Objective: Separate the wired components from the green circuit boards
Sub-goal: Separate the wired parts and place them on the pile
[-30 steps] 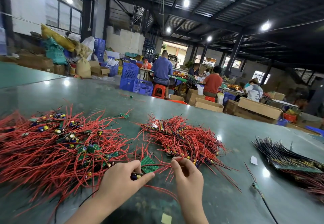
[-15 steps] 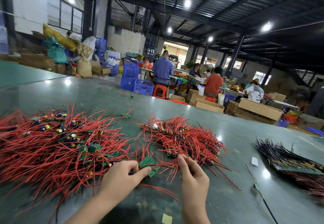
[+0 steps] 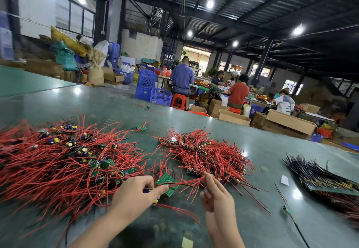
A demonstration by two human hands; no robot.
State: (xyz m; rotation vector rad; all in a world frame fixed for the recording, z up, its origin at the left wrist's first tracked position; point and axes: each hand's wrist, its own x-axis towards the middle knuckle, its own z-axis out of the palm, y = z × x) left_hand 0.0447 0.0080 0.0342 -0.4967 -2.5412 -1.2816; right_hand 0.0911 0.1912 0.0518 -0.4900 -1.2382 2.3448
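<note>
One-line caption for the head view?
Left hand holds a green circuit board while right hand pinches its red wire.

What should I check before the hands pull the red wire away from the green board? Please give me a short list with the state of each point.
1. Left hand holds the green board end: ok, fingers pinch a small part beside it.
2. Right hand pinches the red wire: ok.
3. Wire runs tight between the hands: ok.
4. Wire is free of the middle pile: cannot tell, the strands overlap.
5. Bare table to lay parts: ok.
</note>
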